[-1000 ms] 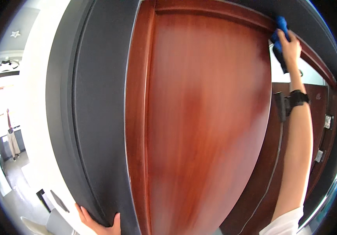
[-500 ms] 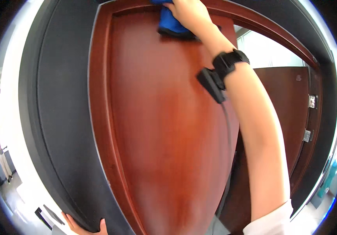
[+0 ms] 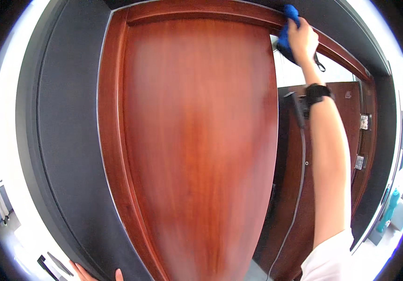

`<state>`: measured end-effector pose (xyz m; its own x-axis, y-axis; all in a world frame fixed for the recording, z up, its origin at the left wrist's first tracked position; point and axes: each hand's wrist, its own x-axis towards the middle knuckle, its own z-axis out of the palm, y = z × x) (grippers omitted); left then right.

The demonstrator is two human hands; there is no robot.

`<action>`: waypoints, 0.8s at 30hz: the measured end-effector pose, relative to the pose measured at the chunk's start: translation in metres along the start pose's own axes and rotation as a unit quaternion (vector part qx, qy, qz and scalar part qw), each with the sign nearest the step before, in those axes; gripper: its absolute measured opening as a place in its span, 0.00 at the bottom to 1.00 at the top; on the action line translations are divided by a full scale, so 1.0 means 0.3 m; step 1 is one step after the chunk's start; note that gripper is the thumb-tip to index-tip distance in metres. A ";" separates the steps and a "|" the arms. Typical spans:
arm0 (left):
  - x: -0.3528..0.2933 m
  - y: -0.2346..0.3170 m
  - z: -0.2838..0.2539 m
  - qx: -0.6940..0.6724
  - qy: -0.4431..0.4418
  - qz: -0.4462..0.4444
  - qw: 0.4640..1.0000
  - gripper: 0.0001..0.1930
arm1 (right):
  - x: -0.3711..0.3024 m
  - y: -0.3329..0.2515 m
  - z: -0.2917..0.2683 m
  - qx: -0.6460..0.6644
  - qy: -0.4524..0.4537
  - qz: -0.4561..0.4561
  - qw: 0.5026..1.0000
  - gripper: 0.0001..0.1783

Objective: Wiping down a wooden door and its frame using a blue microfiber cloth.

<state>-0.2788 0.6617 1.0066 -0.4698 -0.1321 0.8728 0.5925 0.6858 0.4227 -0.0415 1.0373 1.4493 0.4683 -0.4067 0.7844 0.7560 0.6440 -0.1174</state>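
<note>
My right hand (image 3: 303, 41) is raised high, closed on a blue cloth (image 3: 283, 36) with a dark edge and a small black loop. The cloth is at the upper right of the reddish-brown door frame (image 3: 201, 13), over the gap beside the wooden door panel (image 3: 201, 140). Part of the cloth is hidden behind my fingers. Low at the left, my left hand (image 3: 83, 272) rests against the dark grey surround (image 3: 70, 140), thumb and fingers apart. Most of that hand lies below the picture's edge.
A second brown door leaf (image 3: 332, 140) stands swung inward at the right, with metal hinges (image 3: 364, 122) along its side. From the black wrist strap (image 3: 317, 94) on my right arm a grey cable (image 3: 298, 196) hangs down. A teal object (image 3: 388, 210) shows at the far right.
My right hand has carried the blue cloth to the right, from the top of the door panel to the upper right of the frame. My left hand sits slightly lower in view.
</note>
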 end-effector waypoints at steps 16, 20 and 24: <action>-0.032 -0.012 0.015 -0.079 0.014 -0.007 0.997 0.50 | -0.010 -0.437 -0.128 0.175 -0.186 -0.102 0.961 0.11; -0.037 -0.025 0.033 -0.073 0.021 -0.005 0.997 0.51 | 0.078 -0.007 -0.141 0.137 -0.100 -0.077 0.982 0.11; -0.036 -0.020 0.025 -0.087 0.012 0.005 0.996 0.51 | 0.153 0.272 -0.096 0.047 -0.058 -0.083 0.994 0.15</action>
<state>-0.2823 0.6645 0.9929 -0.4491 -0.1440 0.8818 0.7029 0.5523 0.4482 0.0548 1.0526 1.4581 0.2808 -0.4384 0.8538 0.7699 0.6341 0.0724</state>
